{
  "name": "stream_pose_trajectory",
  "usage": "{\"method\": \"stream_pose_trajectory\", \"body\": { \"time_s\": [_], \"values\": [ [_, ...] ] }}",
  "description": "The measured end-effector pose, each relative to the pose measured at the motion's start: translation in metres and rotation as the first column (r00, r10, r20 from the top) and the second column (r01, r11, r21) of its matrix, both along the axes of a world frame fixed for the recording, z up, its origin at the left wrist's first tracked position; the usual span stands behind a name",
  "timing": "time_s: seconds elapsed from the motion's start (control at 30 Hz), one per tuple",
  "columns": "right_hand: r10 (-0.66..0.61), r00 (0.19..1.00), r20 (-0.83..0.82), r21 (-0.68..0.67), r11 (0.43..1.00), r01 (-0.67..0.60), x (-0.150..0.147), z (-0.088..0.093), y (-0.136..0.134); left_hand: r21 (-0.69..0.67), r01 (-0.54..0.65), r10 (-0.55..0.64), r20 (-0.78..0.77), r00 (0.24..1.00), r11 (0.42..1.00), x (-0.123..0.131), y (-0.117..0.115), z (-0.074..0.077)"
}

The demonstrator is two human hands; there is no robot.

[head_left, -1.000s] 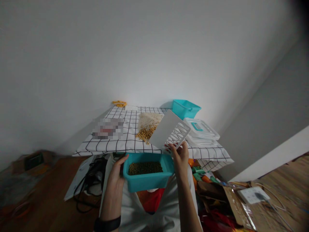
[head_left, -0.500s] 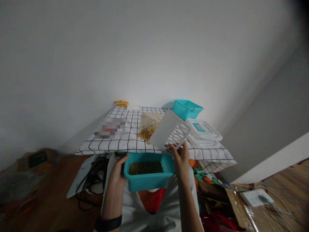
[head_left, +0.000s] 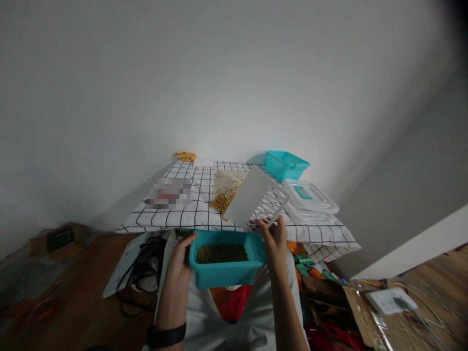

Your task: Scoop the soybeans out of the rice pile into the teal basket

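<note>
My left hand grips the left end of a teal plastic bin, thumb over its rim. Small green beans cover the bin's floor; the bin sits level over my lap, just in front of the table edge. In my right hand is a white slotted plastic board, pinched at its lower slotted edge and tilted above the bin's right rear corner. My right wrist is close to the bin's right end; whether it touches is unclear. Behind the board, a clear bag of yellow soybeans lies partly covered from view.
On the checked tablecloth stand another teal bin and stacked clear lids at right. A yellow object lies at the back left, a blurred packet nearer. Cables and a power strip are on the floor.
The whole view shifts very slightly. Both hands keep their hold on the bin and the board, with almost no movement.
</note>
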State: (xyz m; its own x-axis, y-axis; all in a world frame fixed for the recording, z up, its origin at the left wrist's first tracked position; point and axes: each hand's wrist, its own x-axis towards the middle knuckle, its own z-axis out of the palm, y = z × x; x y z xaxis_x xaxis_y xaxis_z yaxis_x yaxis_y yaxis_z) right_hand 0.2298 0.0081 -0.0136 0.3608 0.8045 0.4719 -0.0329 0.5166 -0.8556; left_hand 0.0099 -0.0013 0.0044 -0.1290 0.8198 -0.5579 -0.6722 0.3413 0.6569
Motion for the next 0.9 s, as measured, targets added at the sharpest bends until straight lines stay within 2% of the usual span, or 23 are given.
{"method": "stream_pose_trajectory", "body": {
  "time_s": [0.27,0.6,0.9],
  "values": [
    [0.023,1.000,-0.006,0.003,1.000,-0.023,0.000,-0.001,-0.003,-0.016,0.031,-0.032,-0.036,0.999,0.999,-0.002,0.004,-0.006],
    [0.059,0.995,-0.085,-0.006,0.998,-0.060,0.007,-0.008,-0.008,-0.021,0.032,-0.033,-0.035,0.999,0.999,-0.002,0.002,-0.002],
    [-0.132,0.986,-0.099,-0.048,0.991,0.128,0.026,-0.009,-0.009,-0.029,0.031,-0.032,-0.028,0.999,0.999,0.000,0.001,0.002]
  ]
}}
